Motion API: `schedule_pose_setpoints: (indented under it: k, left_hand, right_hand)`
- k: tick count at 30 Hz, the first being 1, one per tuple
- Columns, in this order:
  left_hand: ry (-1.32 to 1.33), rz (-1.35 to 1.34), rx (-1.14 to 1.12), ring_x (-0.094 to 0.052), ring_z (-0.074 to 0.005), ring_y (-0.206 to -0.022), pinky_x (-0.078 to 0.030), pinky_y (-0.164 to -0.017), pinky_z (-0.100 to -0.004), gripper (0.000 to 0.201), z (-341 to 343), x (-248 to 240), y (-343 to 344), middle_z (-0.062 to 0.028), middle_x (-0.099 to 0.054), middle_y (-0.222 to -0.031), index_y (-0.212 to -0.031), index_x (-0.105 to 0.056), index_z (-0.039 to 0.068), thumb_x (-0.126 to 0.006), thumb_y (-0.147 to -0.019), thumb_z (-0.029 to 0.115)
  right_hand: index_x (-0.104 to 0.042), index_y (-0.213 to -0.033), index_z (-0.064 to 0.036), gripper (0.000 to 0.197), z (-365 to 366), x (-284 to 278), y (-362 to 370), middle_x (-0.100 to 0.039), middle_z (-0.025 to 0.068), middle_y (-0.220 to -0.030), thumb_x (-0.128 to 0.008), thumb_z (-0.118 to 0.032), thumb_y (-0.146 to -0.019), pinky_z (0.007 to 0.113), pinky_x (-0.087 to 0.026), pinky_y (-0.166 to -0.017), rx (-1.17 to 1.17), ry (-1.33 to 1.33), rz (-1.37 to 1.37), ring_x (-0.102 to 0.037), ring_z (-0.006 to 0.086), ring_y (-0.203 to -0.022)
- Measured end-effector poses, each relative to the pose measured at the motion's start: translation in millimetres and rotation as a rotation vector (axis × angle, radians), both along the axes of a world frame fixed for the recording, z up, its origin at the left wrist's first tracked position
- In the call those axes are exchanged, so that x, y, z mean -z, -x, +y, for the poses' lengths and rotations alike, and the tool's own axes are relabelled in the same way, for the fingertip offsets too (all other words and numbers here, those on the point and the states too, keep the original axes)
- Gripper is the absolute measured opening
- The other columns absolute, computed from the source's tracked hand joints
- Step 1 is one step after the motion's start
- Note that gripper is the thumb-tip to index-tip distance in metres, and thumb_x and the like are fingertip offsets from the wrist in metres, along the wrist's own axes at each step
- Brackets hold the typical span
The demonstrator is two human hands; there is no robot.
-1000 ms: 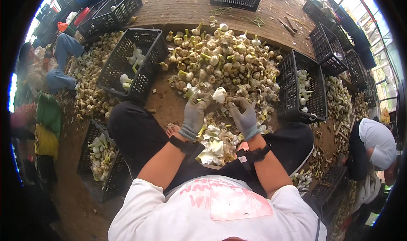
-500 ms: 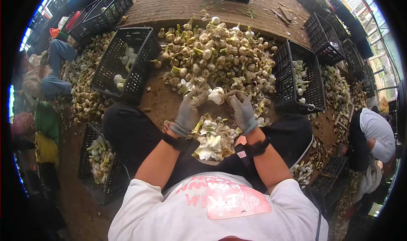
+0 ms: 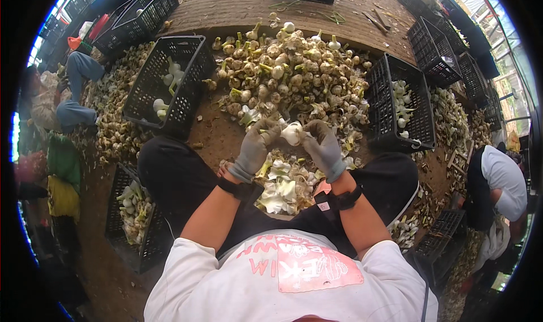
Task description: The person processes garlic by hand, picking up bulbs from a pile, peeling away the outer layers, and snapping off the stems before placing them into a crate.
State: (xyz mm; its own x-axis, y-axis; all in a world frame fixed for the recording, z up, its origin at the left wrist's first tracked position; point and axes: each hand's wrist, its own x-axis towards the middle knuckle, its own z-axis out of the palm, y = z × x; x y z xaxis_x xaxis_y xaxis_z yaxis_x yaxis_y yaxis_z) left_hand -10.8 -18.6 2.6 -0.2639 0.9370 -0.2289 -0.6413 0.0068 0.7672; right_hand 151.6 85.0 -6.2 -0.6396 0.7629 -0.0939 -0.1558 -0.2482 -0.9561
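Note:
A whitish garlic bulb point(image 3: 292, 133) is held up between my gloved hands, over the small heap of pale peeled skins point(image 3: 283, 186) by my lap. My right hand point(image 3: 323, 147) pinches it from the right side with curled fingers. My left hand point(image 3: 255, 150) is closed too, its fingertips at the bulb's left edge; whether they grip the bulb or a bit of skin is hidden. Beyond both hands lies a large pile of unpeeled garlic bulbs point(image 3: 294, 78), brownish with short green stems.
Black crates with some white bulbs stand to the left point(image 3: 169, 84) and right point(image 3: 399, 104) of the pile. Another crate point(image 3: 136, 220) with garlic sits by my left knee. Co-workers sit at far left point(image 3: 79, 90) and at right point(image 3: 500, 180). A wooden board floor point(image 3: 237, 5) lies beyond.
The bulb has shifted slightly down and right, closer to my right fingers. It has turned a little between the hands. The crates and the pile stay as they were.

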Motion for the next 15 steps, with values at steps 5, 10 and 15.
schedule_pose_setpoints:
  k: [5,10,15]
  left_hand:
    - [-0.063,0.156,0.000,-0.065,-0.0203,-0.084,-0.056,-0.072,-0.0337,0.008,-0.7,6.6,-3.0,-0.0064,-0.061,-0.091,-0.100,-0.052,0.005,-0.054,-0.093,0.009]
    - [-0.053,0.114,0.011,-0.063,-0.0143,-0.081,-0.054,-0.070,-0.0292,0.009,-1.7,-0.2,-7.7,-0.0031,-0.059,-0.088,-0.100,-0.053,0.005,-0.055,-0.093,0.010]
    - [-0.045,0.350,-0.022,-0.056,-0.0063,-0.078,-0.048,-0.069,-0.0226,0.008,2.4,-3.7,-3.3,0.0009,-0.058,-0.087,-0.099,-0.055,0.005,-0.056,-0.093,0.010]
  right_hand:
    - [-0.053,-0.105,-0.0018,0.040,5.6,-0.2,-6.5,-0.057,0.0014,-0.091,-0.072,-0.025,-0.080,0.023,-0.044,-0.071,-0.092,-0.042,0.037,-0.051,0.0069,-0.078]
    - [-0.053,-0.103,-0.0025,0.034,3.7,-14.0,-8.1,-0.056,0.0006,-0.090,-0.070,-0.021,-0.080,0.024,-0.044,-0.071,-0.151,-0.058,-0.058,-0.050,0.0072,-0.078]
    - [-0.053,-0.103,-0.0015,0.028,9.6,-7.2,-5.2,-0.056,0.0013,-0.090,-0.066,-0.012,-0.080,0.024,-0.044,-0.070,-0.158,-0.241,-0.020,-0.051,0.0077,-0.076]
